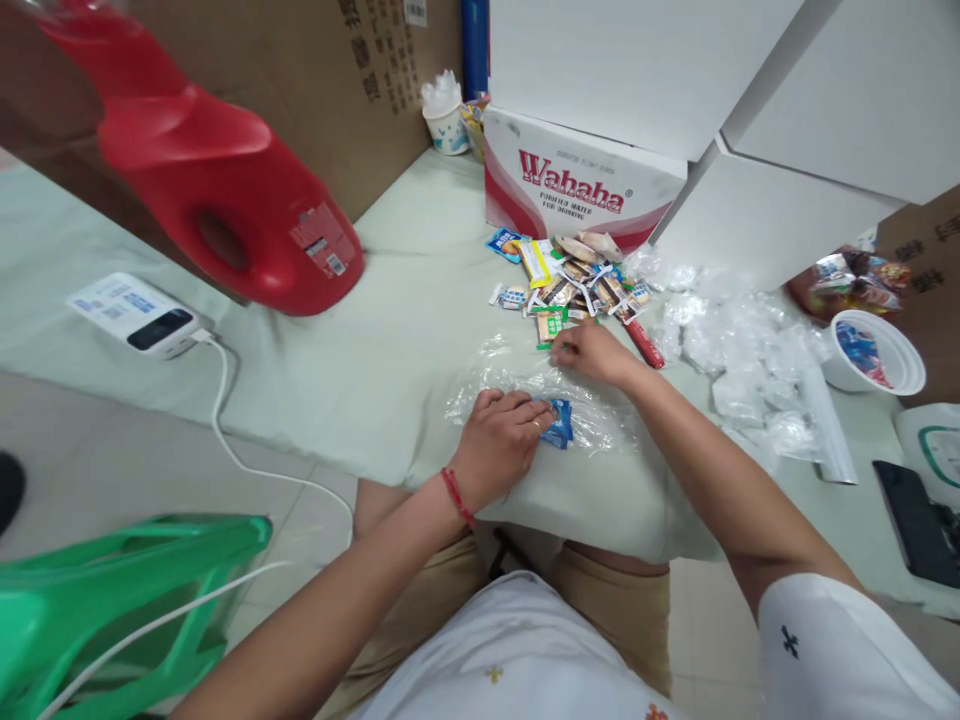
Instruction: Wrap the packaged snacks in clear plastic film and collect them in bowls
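A sheet of clear plastic film (pixel 484 385) lies crumpled on the table before me. My left hand (pixel 504 432) is over it, its fingers closed on a small blue snack packet (pixel 559 424) whose right part shows. To the right and a little farther off, my right hand (pixel 589 350) has its fingers curled together at the far edge of the film. Those fingertips are beside a green-edged biscuit packet (pixel 550 325); what they hold, if anything, is hidden. Behind it spreads a pile of small wrapped snacks (pixel 577 280), with a red-wrapped stick (pixel 643 343) at its right.
Clear plastic bundles (pixel 750 350) lie to the right, beside a film roll (pixel 829 425), a white tub (pixel 874 350) and a phone (pixel 911 520). The Wahaha box (pixel 577 185) stands behind. At left are a red jug (pixel 225 200), a white corded device (pixel 135 315) and a green stool (pixel 135 570).
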A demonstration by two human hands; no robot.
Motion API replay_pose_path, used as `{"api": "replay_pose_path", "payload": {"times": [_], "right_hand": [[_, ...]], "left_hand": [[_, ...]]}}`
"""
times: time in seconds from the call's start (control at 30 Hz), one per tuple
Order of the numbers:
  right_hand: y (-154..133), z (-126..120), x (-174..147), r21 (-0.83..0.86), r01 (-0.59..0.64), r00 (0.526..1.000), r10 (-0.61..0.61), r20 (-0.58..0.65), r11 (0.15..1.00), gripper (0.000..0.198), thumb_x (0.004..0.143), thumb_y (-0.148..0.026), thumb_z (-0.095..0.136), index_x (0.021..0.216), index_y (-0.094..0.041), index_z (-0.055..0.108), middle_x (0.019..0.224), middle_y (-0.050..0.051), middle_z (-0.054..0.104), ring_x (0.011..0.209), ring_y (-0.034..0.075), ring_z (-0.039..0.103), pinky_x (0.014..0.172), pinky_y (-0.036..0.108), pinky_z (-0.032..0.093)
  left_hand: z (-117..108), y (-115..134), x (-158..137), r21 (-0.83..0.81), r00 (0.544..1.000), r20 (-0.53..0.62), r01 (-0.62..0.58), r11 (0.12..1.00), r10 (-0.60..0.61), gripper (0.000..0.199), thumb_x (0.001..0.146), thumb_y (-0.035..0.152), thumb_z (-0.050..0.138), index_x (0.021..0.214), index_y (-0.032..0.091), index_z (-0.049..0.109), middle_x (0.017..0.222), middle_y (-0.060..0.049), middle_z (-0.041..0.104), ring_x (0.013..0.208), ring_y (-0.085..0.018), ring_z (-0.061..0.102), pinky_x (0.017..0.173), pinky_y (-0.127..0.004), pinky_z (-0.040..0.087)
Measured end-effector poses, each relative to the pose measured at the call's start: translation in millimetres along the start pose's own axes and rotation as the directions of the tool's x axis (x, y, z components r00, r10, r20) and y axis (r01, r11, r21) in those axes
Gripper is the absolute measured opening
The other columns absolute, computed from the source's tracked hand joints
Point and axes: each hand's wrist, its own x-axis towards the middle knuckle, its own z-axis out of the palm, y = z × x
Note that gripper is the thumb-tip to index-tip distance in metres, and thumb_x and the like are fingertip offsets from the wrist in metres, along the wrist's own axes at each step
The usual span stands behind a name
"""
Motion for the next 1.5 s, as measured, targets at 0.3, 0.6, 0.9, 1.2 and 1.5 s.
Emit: {"api": "replay_pose_path", "payload": {"times": [0.3,0.6,0.9,1.2,1.5], "right_hand": [[-34.0,-5.3,-71.3,0.231,0.340,0.934,-0.299,-0.194,0.912,0.022,0.098,-0.024,0.054,0.104,-0.017,0.074,0.090,0.005,0.059,0.080,0.017,0.057,0.076,0.027,0.045],[-60.6,64.1,-102.7,0.253,0.274,0.962,-0.261,-0.084,0.928,0.065,0.098,-0.019,0.057,0.160,-0.026,0.040,0.115,0.009,0.058,0.096,0.022,0.060,0.086,0.033,0.051],[-57.1,66.8,-98.6,0.173,0.256,0.966,-0.249,-0.063,0.951,0.058,0.093,-0.003,0.048,0.143,-0.029,0.064,0.098,0.004,0.052,0.080,0.016,0.052,0.075,0.025,0.043],[-57.5,70.9,-96.3,0.198,0.264,0.964,-0.251,-0.087,0.944,0.054,0.090,0.000,0.048,0.130,-0.027,0.073,0.095,0.004,0.055,0.081,0.016,0.054,0.077,0.026,0.043],[-56.3,66.7,-99.5,0.221,0.289,0.956,-0.268,-0.118,0.932,0.051,0.089,-0.001,0.048,0.123,-0.026,0.076,0.088,0.002,0.052,0.079,0.015,0.053,0.076,0.025,0.044]], "left_hand": [[1.4,-4.8,4.6,-0.047,0.999,0.017,0.029,0.998,-0.028,0.034,0.094,0.010,0.054,0.113,0.027,0.077,0.121,-0.003,0.079,0.114,-0.024,0.067,0.091,-0.046,0.042],[-4.0,-26.0,-19.3,-0.434,0.980,-0.033,0.165,0.886,-0.198,0.033,0.084,0.009,0.049,0.091,0.025,0.077,0.100,-0.003,0.080,0.098,-0.019,0.074,0.093,-0.035,0.058],[-17.0,-84.5,-0.3,-0.400,0.856,-0.034,0.462,0.792,-0.516,0.073,0.064,0.020,0.070,0.137,0.022,0.061,0.152,-0.011,0.055,0.148,-0.032,0.043,0.123,-0.052,0.036],[-25.9,-127.5,-32.5,-0.491,0.610,-0.256,0.587,0.644,-0.750,0.024,0.093,0.026,0.045,0.081,0.021,0.065,0.116,-0.009,0.073,0.119,-0.027,0.061,0.111,-0.053,0.047],[-28.2,-58.8,-27.9,-0.208,0.834,0.168,0.551,0.808,-0.525,0.023,0.077,0.044,0.070,0.076,0.022,0.064,0.130,-0.012,0.069,0.137,-0.038,0.052,0.114,-0.059,0.038]]}}
